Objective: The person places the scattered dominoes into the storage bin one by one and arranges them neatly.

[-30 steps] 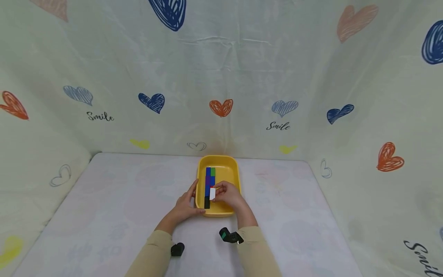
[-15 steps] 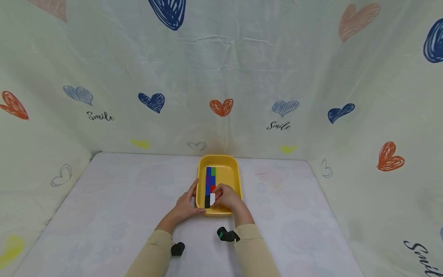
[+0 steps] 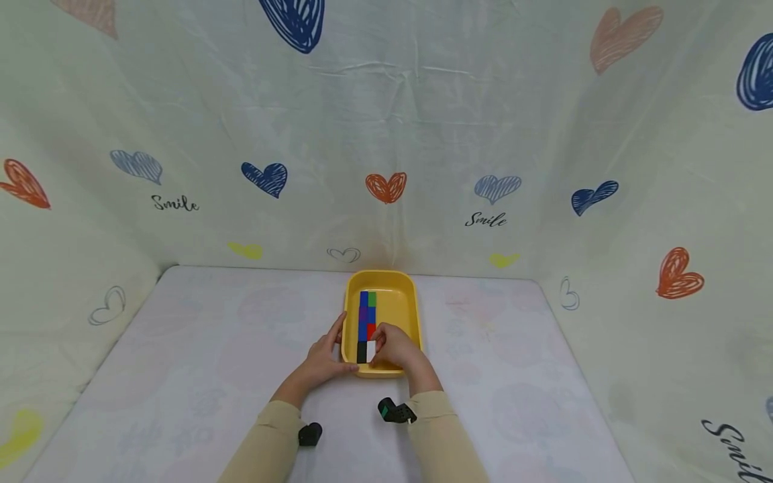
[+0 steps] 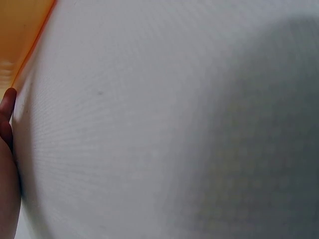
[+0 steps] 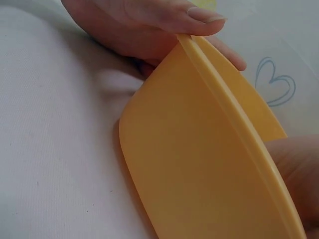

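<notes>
In the head view, a yellow tray (image 3: 412, 295) holds two side-by-side columns of coloured blocks. The left column runs blue, purple (image 3: 363, 315), blue and black (image 3: 362, 352); the right one runs green (image 3: 372, 298), blue, red (image 3: 371, 331) and white. My right hand (image 3: 396, 347) reaches inside the tray and pinches the white block (image 3: 371, 351), level beside the black one and right below the red. My left hand (image 3: 320, 359) holds the tray's near left corner, its thumb (image 5: 199, 20) over the rim in the right wrist view and its fingers along the left side.
The tray stands at the far middle of a table with a white cloth (image 3: 241, 335). Behind it hangs a pale curtain (image 3: 435, 121) printed with hearts, which also closes both sides. Black wrist cameras (image 3: 310, 435) sit at both sleeves.
My right hand has brought the white block toward the near end of the tray, baring the red block above it. The left hand and tray have kept their place.
</notes>
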The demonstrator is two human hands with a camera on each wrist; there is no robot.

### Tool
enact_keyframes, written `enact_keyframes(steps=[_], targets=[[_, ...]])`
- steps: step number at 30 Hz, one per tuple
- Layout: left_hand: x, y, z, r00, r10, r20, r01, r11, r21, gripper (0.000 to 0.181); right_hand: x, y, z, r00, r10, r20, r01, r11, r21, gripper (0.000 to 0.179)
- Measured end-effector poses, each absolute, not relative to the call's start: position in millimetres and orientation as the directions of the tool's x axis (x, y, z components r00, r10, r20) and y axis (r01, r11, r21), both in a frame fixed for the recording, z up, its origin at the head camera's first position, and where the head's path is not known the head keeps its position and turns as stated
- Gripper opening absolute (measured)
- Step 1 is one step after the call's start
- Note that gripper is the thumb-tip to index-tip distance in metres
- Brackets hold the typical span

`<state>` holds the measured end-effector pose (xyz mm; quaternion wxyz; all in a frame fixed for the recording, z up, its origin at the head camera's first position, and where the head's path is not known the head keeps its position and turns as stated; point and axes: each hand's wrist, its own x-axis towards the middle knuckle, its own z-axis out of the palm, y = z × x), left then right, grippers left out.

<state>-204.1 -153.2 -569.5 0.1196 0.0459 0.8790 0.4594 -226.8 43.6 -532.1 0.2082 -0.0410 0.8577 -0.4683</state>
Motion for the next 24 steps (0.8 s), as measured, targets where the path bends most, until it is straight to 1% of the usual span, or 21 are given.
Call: enact_keyframes(steps=[13, 24], targets=[[-203.1, -150.6, -565.8, -0.968, 0.184, -0.173, -0.038, 0.573, 0.819, 0.117, -225.6, 44.1, -527.7, -0.907, -0.284, -0.31, 0.077, 0.614, -0.786, 0.04], [-202.7, -150.9, -565.4, -0.966, 0.182, -0.183, -0.045, 0.577, 0.815, 0.117, -225.2, 43.4, -524.9, -0.898, -0.291, -0.33, 0.081, 0.628, -0.774, 0.043]])
